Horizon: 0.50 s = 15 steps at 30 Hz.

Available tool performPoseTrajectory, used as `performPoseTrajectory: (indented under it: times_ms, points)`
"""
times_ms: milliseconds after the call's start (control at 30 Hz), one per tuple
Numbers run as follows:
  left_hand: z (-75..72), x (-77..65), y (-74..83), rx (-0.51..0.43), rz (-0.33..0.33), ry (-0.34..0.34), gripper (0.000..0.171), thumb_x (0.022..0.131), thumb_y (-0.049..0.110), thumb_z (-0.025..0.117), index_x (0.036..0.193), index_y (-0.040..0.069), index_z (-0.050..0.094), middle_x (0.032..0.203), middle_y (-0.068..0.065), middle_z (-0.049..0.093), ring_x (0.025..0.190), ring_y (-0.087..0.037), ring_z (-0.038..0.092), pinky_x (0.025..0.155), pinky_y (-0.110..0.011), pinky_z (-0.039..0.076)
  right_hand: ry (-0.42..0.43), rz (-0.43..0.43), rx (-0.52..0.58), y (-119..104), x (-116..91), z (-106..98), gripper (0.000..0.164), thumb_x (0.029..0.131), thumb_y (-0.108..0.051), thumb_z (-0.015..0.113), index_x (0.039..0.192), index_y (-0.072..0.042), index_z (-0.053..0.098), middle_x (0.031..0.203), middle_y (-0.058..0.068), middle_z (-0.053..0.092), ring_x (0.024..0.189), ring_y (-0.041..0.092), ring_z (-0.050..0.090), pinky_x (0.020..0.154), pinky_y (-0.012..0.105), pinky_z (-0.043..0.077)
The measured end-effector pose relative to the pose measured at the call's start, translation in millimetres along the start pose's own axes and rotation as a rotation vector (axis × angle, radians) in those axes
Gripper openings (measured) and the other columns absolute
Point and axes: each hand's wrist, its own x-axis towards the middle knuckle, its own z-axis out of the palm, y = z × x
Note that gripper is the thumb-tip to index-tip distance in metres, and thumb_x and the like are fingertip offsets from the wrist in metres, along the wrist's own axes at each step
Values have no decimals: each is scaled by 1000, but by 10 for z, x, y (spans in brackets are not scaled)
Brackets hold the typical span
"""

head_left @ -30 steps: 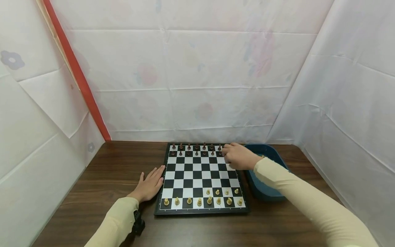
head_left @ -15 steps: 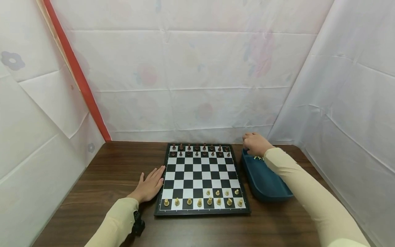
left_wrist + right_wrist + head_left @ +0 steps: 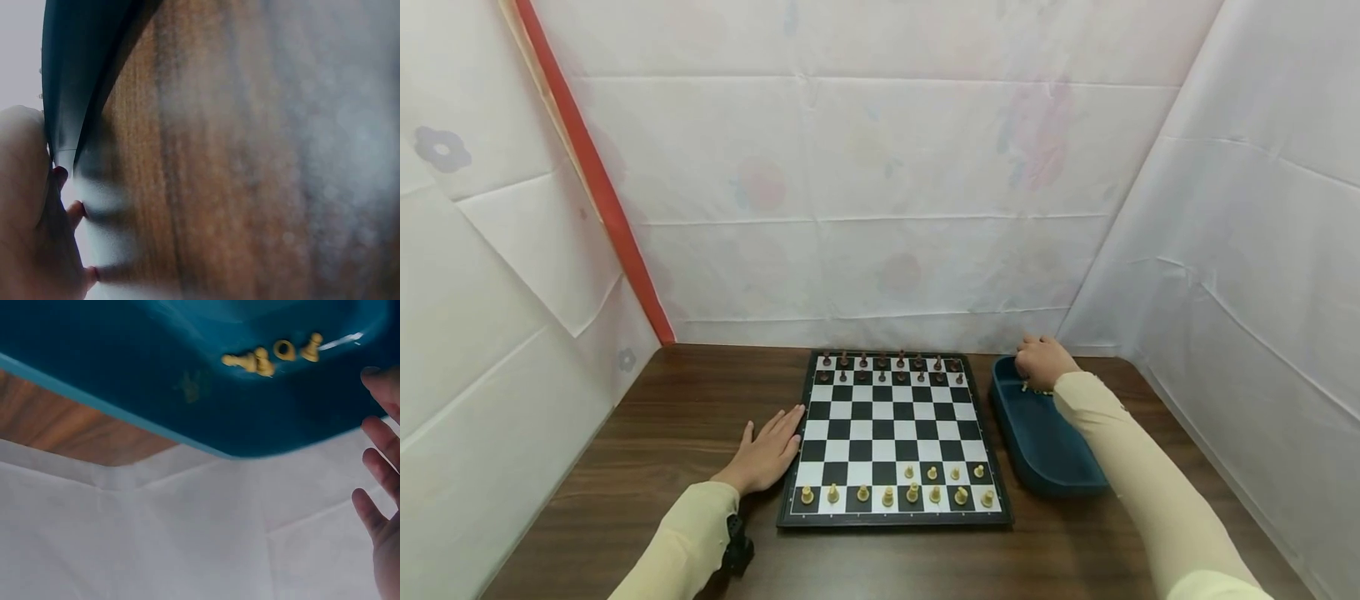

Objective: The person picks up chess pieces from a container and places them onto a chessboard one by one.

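My left hand (image 3: pixel 762 455) lies with straight fingers on the table, its fingertips touching the left edge of the chessboard (image 3: pixel 882 429). Over the far end of a blue tray (image 3: pixel 1051 458) is my right hand (image 3: pixel 1045 363). In the right wrist view its fingers (image 3: pixel 380 469) are spread and hold nothing, close to several cream chess pawns (image 3: pixel 312 348) lying in the tray. Two rows of dark chess pieces (image 3: pixel 882 377) stand along the board's far side. Nearest me is a row of cream pieces (image 3: pixel 887 497), with several cream pawns (image 3: pixel 932 473) in front of its right half.
The brown wooden table (image 3: pixel 700 392) carries the board and the tray side by side. White sheeting (image 3: pixel 880 192) closes off the back and both sides. A red strip (image 3: pixel 602 192) runs down the left corner. A black device (image 3: pixel 737 546) is on the left wrist.
My right hand has left the board's far right corner and moved right to the tray, uncovering a dark pawn there. The left hand stays in place. The view has shifted slightly.
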Motion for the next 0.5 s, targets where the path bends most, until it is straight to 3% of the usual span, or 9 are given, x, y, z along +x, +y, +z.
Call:
performPoseTrajectory:
  times_ms: [233, 500]
  points:
    - [10, -9, -4, 2, -9, -3, 53, 104, 26, 34, 152, 8, 22, 155, -13, 24, 141, -38, 19, 103, -70, 0, -7, 15, -10, 12, -44, 239, 17, 73, -7, 80, 64, -16, 68, 64, -4, 56, 68, 21, 50, 62, 38, 39]
    - [3, -8, 9, -2, 0, 1, 54, 104, 27, 34, 152, 9, 22, 155, -13, 26, 141, -37, 20, 104, -69, 0, 30, 24, -7, 16, -45, 418, 16, 69, -7, 83, 66, -16, 70, 61, -4, 61, 61, 21, 55, 61, 40, 44]
